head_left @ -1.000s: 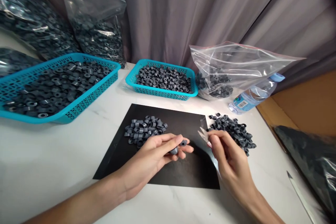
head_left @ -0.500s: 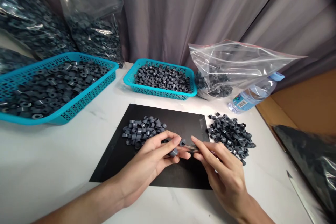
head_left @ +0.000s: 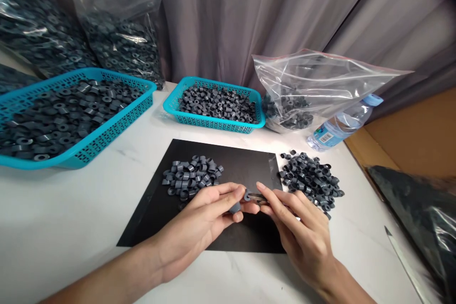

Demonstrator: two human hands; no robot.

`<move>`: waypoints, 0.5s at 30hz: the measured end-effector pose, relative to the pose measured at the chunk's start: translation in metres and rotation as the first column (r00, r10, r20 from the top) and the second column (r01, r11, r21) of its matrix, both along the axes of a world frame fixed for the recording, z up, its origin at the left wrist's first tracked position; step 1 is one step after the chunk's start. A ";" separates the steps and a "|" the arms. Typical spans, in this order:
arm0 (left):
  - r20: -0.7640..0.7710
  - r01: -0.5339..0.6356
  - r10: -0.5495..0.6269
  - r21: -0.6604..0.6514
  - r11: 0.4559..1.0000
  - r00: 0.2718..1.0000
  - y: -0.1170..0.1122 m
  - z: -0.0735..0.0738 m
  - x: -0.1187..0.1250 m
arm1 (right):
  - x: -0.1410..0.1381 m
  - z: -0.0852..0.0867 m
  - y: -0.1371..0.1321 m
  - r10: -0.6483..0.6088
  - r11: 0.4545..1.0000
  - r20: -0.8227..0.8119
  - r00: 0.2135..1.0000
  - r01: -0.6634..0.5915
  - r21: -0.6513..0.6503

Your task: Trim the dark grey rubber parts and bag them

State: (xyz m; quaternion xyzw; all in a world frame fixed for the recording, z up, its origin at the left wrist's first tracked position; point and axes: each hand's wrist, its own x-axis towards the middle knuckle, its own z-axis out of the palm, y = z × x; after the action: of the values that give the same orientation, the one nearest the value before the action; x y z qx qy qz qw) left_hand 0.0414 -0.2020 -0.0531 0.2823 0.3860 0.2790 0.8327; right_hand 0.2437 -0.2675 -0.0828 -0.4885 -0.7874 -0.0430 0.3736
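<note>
My left hand point(head_left: 210, 213) is curled over the black mat point(head_left: 160, 209), pinching a small grey ring point(head_left: 247, 195) at its fingertips and cupping a second grey ring point(head_left: 234, 207) below. My right hand point(head_left: 295, 223) is closed on a thin clear blade-like tool point(head_left: 257, 196) whose tip touches the pinched ring. A heap of grey rings point(head_left: 191, 178) lies on the mat just beyond my left hand. A darker pile of rings point(head_left: 311, 179) sits on the white table right of the mat.
Two turquoise baskets point(head_left: 107, 137) point(head_left: 171, 104) of rings stand at left and behind the mat. Clear bags point(head_left: 320, 80) point(head_left: 117, 33) of rings, a water bottle point(head_left: 338, 126), a cardboard box point(head_left: 409, 142) and a knife point(head_left: 402, 261) lie around.
My right hand has moved left from the dark pile, bringing the clear tool up against the ring in my left fingertips. The left hand stayed put.
</note>
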 end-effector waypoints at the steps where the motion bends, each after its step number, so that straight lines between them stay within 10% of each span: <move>1: 0.006 0.000 0.000 -0.006 1.000 1.000 0.000 0.000 0.000 | 0.000 0.000 0.000 0.003 1.000 -0.001 1.000 -0.003 0.000; 15: 0.068 0.058 -0.059 0.017 0.998 0.996 0.002 0.000 0.001 | 0.001 0.003 0.000 0.007 1.000 0.010 1.000 -0.007 0.020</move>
State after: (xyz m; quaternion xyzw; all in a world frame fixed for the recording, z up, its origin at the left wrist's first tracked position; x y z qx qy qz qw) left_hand 0.0424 -0.1998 -0.0532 0.2900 0.3468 0.2671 0.8510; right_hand 0.2446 -0.2677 -0.0803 -0.4817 -0.7905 -0.0521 0.3746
